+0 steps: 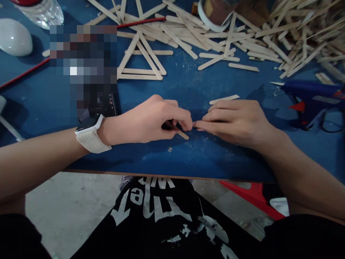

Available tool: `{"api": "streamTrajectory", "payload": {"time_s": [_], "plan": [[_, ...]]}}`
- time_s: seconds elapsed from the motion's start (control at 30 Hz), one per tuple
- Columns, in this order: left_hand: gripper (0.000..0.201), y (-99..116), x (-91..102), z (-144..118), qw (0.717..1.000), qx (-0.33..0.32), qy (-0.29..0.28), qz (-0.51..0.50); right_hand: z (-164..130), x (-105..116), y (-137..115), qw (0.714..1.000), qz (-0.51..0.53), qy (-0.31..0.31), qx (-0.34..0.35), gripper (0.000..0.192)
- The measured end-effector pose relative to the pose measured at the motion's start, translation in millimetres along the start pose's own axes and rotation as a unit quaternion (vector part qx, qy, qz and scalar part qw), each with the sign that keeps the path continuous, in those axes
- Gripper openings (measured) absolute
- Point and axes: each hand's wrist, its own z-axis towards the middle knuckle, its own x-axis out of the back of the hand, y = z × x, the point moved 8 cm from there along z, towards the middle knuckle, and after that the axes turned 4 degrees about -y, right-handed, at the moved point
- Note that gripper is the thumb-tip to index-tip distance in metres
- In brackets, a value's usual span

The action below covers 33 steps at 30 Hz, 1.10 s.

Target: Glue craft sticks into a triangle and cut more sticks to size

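My left hand, with a watch at the wrist, is curled closed low over the blue table. A wooden craft stick pokes out beneath its fingers; most of it is hidden by the hand. My right hand meets it from the other side, its thumb and fingers pressed together at the left fingertips. What the right fingers pinch, if anything, is hidden. Just beyond the right knuckles lies a craft stick with a slanted cut end. Farther back, several sticks form a triangle.
A big pile of craft sticks covers the back right. At right lies a blue hot glue gun. A phone-like dark object, partly blurred, stands left. A white rounded object, a clear bottle and a tub stand at the back.
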Motion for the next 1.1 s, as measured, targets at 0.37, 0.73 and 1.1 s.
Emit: {"api": "streamTrajectory", "payload": {"time_s": [0.37, 0.73, 1.1], "plan": [[0.03, 1.0, 0.4, 1.2, 0.999, 0.029, -0.017, -0.017, 1.3, -10.7, -4.1, 0.998, 0.011, -0.008, -0.056, 0.022], [0.028, 0.3, -0.3, 1.8, 0.999, 0.028, -0.015, -0.007, 11.4, -7.1, -13.2, 0.998, 0.019, 0.056, -0.03, 0.021], [0.027, 0.3, 0.2, 0.9, 1.0, 0.021, -0.011, -0.011, 11.7, -14.4, -11.6, 0.998, 0.022, 0.017, -0.051, 0.022]]}}
